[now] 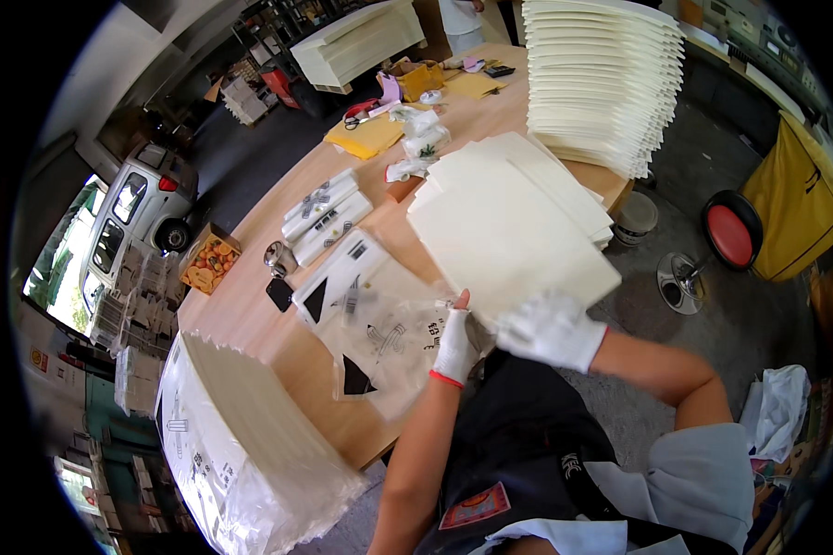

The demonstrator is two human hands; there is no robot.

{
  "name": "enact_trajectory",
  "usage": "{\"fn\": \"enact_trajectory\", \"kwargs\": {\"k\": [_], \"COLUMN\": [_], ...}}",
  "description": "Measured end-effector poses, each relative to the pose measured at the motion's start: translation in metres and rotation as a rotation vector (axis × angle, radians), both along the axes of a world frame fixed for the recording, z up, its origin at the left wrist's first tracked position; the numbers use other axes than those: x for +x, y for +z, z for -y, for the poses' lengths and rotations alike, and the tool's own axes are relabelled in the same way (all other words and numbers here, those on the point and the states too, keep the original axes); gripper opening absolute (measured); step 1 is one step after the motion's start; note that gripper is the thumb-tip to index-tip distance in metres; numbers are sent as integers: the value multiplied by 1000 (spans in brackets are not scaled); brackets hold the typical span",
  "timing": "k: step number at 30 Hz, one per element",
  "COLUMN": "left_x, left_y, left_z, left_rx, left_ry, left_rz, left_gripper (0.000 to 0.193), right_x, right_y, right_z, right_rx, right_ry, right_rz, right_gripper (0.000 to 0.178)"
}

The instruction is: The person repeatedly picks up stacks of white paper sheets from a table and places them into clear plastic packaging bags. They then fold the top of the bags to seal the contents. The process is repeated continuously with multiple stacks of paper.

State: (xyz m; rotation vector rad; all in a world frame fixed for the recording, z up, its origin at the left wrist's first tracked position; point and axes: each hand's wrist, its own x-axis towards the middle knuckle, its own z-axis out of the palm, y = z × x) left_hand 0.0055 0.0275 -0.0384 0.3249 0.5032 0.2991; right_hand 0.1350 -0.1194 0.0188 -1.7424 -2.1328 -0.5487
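Note:
A white glove with an orange cuff covers my left hand [458,350], which is closed on the edge of a clear plastic bag [393,335] with dark print. The bag lies over a pile of similar flat bags [366,259] on the table. My right hand [553,331], also gloved in white, is smeared by motion at the near edge of a loose stack of cream sheets [514,227]. Its fingers cannot be made out, nor whether they touch the top sheet.
A tall stack of cream sheets [602,83] rises at the far right. Bagged sheets [250,453] stand at the table's near left. Plastic rolls [329,217], a metal cup [279,257], a phone [279,295] and yellow envelopes [366,137] lie farther back. A red-seated stool [731,233] is at right.

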Motion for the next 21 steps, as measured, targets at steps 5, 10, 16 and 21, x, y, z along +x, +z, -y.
{"fn": "enact_trajectory", "kwargs": {"k": [5, 10, 16, 21], "left_x": [-75, -83, -50, -125], "left_y": [34, 65, 43, 72], "left_z": [-7, -7, 66, -10], "left_rx": [607, 1068, 1593, 951], "left_ry": [-75, -308, -503, 131], "left_rz": [-468, -628, -739, -384], "left_gripper": [29, 56, 81, 62], "right_x": [12, 12, -39, -19], "right_y": [-13, -79, -52, -23], "right_z": [29, 15, -9, 16], "right_rx": [45, -310, -188, -218], "right_ry": [-293, 4, -280, -124], "right_rz": [-783, -2207, -1216, -691], "right_gripper": [35, 46, 37, 26]}}
